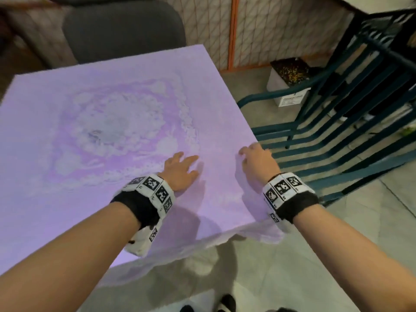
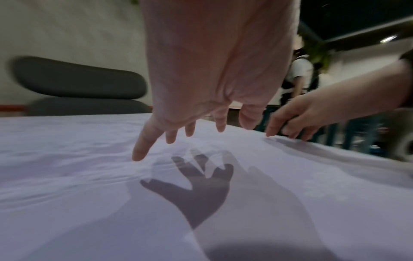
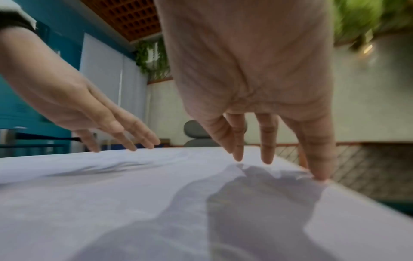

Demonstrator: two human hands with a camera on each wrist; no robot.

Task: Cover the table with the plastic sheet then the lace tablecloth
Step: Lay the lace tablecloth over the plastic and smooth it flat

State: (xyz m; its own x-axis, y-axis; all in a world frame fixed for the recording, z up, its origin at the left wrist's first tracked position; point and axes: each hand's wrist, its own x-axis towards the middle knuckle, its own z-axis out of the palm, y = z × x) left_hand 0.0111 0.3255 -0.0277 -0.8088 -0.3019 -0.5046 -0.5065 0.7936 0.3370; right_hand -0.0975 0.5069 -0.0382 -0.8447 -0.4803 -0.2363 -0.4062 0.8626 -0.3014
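A pale lilac lace tablecloth (image 1: 101,122) with a round floral centre lies spread over the square table, its near edge (image 1: 180,255) hanging below the tabletop. The plastic sheet cannot be told apart beneath it. My left hand (image 1: 182,170) hovers just above the cloth with fingers spread, its shadow under it; in the left wrist view the left hand (image 2: 185,123) shows straight fingers. My right hand (image 1: 256,158) is by the table's right edge; in the right wrist view the right hand (image 3: 268,137) points straight fingers down, one fingertip (image 3: 320,176) touching the cloth at the edge.
A grey padded chair (image 1: 121,30) stands behind the table. A dark teal slatted metal frame (image 1: 337,131) stands close on the right, with a white box (image 1: 290,86) on the floor beyond. A person stands in the background (image 2: 299,77). My shoes (image 1: 227,304) show on the tiled floor.
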